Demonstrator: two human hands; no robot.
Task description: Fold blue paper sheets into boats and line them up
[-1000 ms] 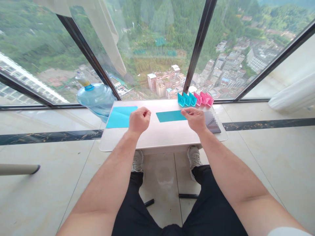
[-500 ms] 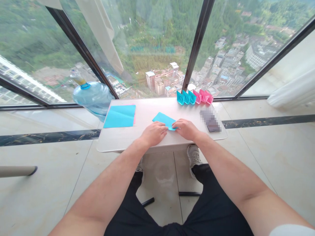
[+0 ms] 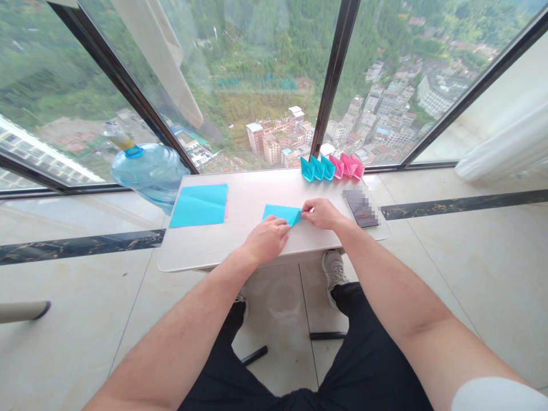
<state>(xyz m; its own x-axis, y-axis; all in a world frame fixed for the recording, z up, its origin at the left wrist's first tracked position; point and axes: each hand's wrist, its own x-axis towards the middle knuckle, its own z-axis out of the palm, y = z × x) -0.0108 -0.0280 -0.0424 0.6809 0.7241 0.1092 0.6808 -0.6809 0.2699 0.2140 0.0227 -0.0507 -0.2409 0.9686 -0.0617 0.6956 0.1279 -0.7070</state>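
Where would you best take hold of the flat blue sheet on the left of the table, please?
Pinch the blue sheet at its near right corner, coming from the right. It lies flat on the table, so probably a fingertip must lift the corner first; a pink sheet peeks out beneath that edge, so take only the top one.

High-rise apt/room: floor-to-ceiling windows [image 3: 257,85] over town, tiled floor [image 3: 449,257], small table [image 3: 240,197].

Small cyan paper [image 3: 280,213], folded flat (kind of a wedge). Its right tip is pinched by the right hand [image 3: 322,213], and its near edge is under the left hand [image 3: 266,240].
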